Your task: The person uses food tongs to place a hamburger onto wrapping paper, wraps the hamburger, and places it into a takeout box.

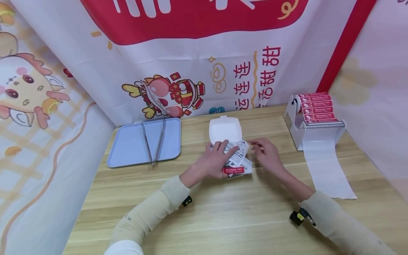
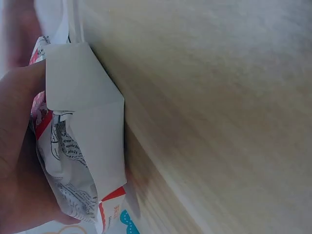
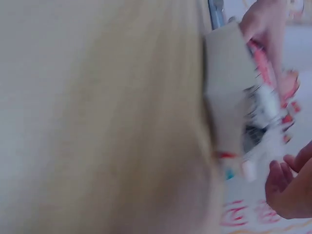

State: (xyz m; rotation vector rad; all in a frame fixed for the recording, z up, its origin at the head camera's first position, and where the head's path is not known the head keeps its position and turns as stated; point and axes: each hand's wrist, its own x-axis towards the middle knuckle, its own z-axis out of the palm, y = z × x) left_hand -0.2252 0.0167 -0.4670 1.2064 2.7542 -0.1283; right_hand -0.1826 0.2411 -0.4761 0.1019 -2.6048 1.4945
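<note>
A packet wrapped in black-and-white newsprint paper with a red label sits in a white clamshell box, whose lid stands open behind it. My left hand holds the packet from the left, fingers spread over its top. In the left wrist view the box's pale side wall faces the camera, with printed paper bulging inside it. My right hand hovers by the packet's right corner, fingers loosely bent and nothing held. The right wrist view shows these fingers beside the blurred box.
A blue tray with metal tongs across it lies on the left. On the right stands a dispenser with a roll of red labels, its white backing strip trailing over the wooden table. Printed curtains surround the back.
</note>
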